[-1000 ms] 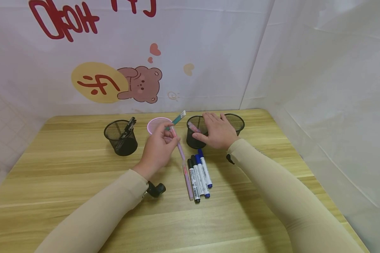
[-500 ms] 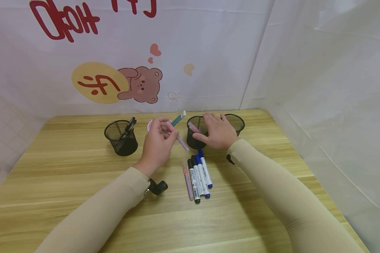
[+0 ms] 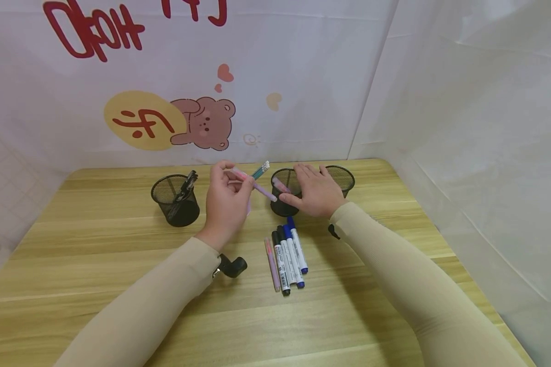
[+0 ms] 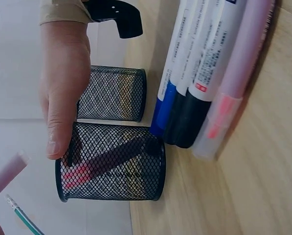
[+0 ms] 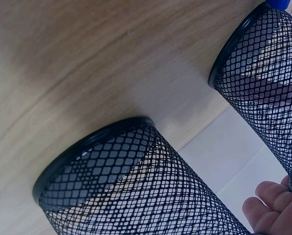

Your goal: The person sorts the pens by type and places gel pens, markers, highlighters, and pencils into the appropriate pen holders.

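Observation:
In the head view my left hand (image 3: 227, 206) pinches a purple highlighter (image 3: 264, 190) with a pink-marked clear cap, its lower end slanting down to the right. A pink cup, mostly hidden behind that hand, has green pencils (image 3: 260, 169) with white ends sticking up. My right hand (image 3: 319, 191) rests, fingers extended, at the rim of a black mesh pen holder (image 3: 284, 206); its thumb lies by the rim in the left wrist view. Another highlighter (image 4: 101, 166) shows through that holder's mesh. Behind the right hand stands a second mesh holder (image 3: 342, 178).
On the wooden table (image 3: 257, 331), several blue- and black-capped markers (image 3: 290, 255) lie side by side with one purple highlighter (image 3: 272, 265). A third black mesh holder (image 3: 176, 201) with black pens (image 3: 187, 184) stands at the left. A white printed curtain (image 3: 294, 76) hangs behind.
My left hand has lifted the highlighter up and back, away from the one on the table, and turned it nearer to level. The right hand has stayed in place.

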Motion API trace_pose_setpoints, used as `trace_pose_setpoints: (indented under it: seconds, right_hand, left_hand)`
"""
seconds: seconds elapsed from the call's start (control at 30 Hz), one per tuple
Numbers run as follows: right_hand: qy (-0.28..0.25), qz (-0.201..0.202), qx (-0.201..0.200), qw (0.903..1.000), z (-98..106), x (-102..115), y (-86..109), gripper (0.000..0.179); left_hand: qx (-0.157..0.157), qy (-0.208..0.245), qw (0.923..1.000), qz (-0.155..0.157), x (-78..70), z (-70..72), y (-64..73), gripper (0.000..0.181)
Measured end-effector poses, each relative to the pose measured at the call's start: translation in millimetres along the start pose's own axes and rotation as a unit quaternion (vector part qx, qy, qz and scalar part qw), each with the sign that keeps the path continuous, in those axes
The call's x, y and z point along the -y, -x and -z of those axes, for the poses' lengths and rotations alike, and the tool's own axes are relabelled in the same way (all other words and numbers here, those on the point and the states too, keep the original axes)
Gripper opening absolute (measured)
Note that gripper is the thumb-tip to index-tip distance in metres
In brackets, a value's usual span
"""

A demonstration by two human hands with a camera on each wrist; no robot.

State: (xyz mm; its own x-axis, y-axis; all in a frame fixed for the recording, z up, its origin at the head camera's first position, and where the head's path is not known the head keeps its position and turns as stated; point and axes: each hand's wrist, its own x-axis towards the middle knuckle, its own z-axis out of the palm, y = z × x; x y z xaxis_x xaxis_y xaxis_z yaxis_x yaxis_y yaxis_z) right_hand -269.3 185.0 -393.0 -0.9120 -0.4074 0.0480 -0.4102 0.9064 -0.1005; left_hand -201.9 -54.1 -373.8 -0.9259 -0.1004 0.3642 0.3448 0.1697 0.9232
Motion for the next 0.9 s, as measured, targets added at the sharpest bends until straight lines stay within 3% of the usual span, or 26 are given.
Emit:
trace_pose_setpoints:
  seconds: [0.27, 0.57, 0.9]
  right_hand:
    - [0.001, 0.001, -0.002, 1.0000, -1.6, -0.6, -0.5, 0.106]
    - [0.000, 0.005, -0.007, 1.0000, -3.1, -2.3, -1.5, 0.106]
    - [0.001, 0.002, -0.004, 1.0000, -2.8, -1.6, -0.9, 0.106]
  left_hand:
    - [-0.045, 0.038, 0.9982, -0.015, -3.5, -5.2, -3.8, 0.045]
    - [-0.075, 0.085, 0.9934, -0.022, -4.9, -15.3, -9.4, 0.040]
    - [-0.091, 0.067, 0.9925, -0.047, 6.3, -22.1, -13.6, 0.041]
